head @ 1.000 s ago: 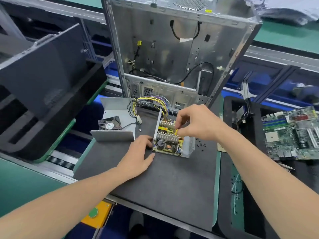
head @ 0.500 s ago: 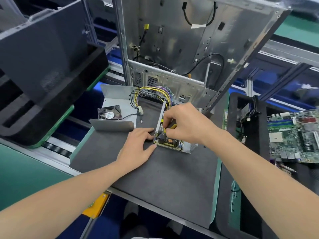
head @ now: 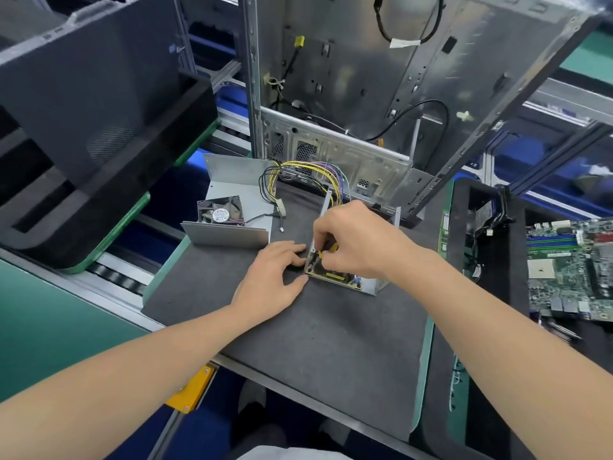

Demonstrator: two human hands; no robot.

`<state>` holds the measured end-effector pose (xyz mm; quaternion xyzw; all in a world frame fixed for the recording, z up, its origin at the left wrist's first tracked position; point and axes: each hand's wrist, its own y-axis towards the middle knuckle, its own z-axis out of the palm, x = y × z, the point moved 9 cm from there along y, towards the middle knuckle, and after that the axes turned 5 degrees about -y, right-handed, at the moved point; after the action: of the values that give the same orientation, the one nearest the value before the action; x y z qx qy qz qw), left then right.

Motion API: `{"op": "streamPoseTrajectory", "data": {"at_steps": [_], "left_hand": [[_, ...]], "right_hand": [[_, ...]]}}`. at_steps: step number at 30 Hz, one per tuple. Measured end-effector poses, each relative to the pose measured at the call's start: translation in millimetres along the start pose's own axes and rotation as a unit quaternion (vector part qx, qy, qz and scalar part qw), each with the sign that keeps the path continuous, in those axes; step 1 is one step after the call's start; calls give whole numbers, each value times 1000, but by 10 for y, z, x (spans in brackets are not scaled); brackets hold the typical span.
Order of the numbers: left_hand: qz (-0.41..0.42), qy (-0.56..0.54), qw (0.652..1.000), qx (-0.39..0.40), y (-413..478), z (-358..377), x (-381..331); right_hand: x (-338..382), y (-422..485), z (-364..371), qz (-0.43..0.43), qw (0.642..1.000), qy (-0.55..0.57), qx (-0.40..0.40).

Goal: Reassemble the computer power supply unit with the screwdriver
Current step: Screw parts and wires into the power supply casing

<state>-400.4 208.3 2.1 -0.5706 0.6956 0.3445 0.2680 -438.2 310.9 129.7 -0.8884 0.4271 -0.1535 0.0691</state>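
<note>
The open power supply unit (head: 361, 282), a grey metal box with its circuit board showing, sits on a dark mat (head: 315, 333). My right hand (head: 356, 240) reaches into it from above, fingers curled round a small yellow-and-black tool or part (head: 326, 250) that is mostly hidden. My left hand (head: 273, 277) lies flat on the mat, its fingertips against the unit's left wall. Yellow, purple and black wires (head: 308, 172) loop out of the unit's far end. The unit's grey cover (head: 232, 189), with a small black fan (head: 220, 212) in it, lies to the left.
An open computer case (head: 398, 94) stands upright just behind the unit. A black foam tray (head: 99, 144) with a dark panel is at the left. A green motherboard (head: 570, 270) lies in a black tray at the right. Green bench surface lies at the lower left.
My right hand has moved down from the unit's far half to its near left corner. My left hand stays against the unit's left wall. The view has tilted closer.
</note>
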Motion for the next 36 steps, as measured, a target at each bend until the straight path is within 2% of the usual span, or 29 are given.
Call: {"op": "streamPoseTrajectory", "data": {"at_steps": [9,16,26,31,36], "left_hand": [[1,-1,1000,13,14,2,-21],[17,7,1000,0,9,-40,-82],[8,4,1000,-8,5,-12,-18],[31,3,1000,-3,17,8,-45],[25,6,1000,0,8,0,-47]], "right_hand": [[150,29,68,-74,991,-89,61],[334,28,172,-151,973,-167,51],[417,49,245,-132,963,-228,63],[319,57,205,-73,975,-207,44],[342,29,190,-110,974,-188,56]]}}
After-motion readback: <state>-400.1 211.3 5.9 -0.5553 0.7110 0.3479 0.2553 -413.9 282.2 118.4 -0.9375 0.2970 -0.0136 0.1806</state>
